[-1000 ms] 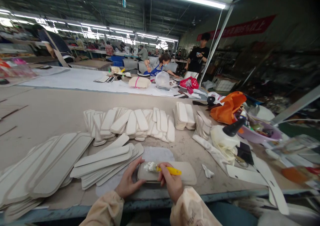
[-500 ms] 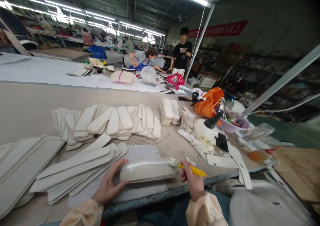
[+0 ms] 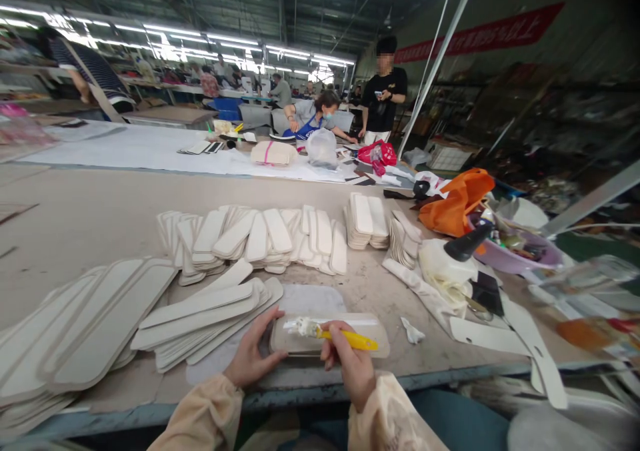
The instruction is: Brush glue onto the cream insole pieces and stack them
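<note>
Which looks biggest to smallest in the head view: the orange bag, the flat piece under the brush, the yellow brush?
1-2. The flat piece and the orange bag: about alike; the bag is farther away, so unsure.
3. The yellow brush: clearly smallest.

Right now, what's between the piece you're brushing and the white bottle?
In the head view, a small white scrap and a long white strip lie between the flat piece and the white bottle.

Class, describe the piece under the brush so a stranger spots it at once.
On the long table, look at the near edge, between left hand and right hand. The piece lies alone there, a yellow brush across it, unlike the fanned stacks behind.
</note>
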A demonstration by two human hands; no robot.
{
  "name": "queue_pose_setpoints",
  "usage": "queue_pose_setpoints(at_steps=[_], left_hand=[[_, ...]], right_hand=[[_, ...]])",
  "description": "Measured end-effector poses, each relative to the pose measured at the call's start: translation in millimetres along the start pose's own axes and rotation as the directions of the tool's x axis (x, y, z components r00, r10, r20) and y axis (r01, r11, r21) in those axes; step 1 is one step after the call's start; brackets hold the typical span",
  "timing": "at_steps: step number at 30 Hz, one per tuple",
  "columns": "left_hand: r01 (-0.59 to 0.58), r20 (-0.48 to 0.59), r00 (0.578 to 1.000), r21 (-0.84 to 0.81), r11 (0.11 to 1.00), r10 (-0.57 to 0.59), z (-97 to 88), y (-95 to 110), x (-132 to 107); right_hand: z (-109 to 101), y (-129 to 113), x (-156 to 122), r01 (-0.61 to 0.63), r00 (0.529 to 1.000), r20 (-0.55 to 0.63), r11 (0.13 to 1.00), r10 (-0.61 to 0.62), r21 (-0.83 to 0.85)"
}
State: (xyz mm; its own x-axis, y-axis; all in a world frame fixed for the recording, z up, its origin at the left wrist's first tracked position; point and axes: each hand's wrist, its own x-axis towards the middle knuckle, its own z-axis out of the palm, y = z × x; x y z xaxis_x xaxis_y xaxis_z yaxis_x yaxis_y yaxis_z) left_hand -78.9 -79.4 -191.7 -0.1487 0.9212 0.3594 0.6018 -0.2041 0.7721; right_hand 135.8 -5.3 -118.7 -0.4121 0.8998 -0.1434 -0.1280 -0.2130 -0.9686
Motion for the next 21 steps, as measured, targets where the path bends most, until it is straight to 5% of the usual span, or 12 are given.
queue_pose_setpoints(at_steps=[3,7,16,21], left_hand=[[-0.007,-0.003,1.000,-0.031,0.999,0.007,0.3,1,0],[-0.004,-0.005,1.000,-0.029,1.000,0.004,0.2,1,0],[0.024,0.044,0.999,0.056,0.998,-0.027,-3.2,2,1],[0.017,0.046,0.999,0.086,0.996,-0.021,-1.6,-5,-1]], right_hand=[[23,11,5,-0.031,0.999,0.041,0.999,0.032,-0.023],[24,13,2,-0.067,0.996,0.051,0.992,0.073,-0.106],[-45,-11,-13,-0.049,0.981,-0.195,0.974,0.005,-0.219],[-88,-20,-20,-0.010,0.915,-0.390,0.960,-0.104,-0.279]])
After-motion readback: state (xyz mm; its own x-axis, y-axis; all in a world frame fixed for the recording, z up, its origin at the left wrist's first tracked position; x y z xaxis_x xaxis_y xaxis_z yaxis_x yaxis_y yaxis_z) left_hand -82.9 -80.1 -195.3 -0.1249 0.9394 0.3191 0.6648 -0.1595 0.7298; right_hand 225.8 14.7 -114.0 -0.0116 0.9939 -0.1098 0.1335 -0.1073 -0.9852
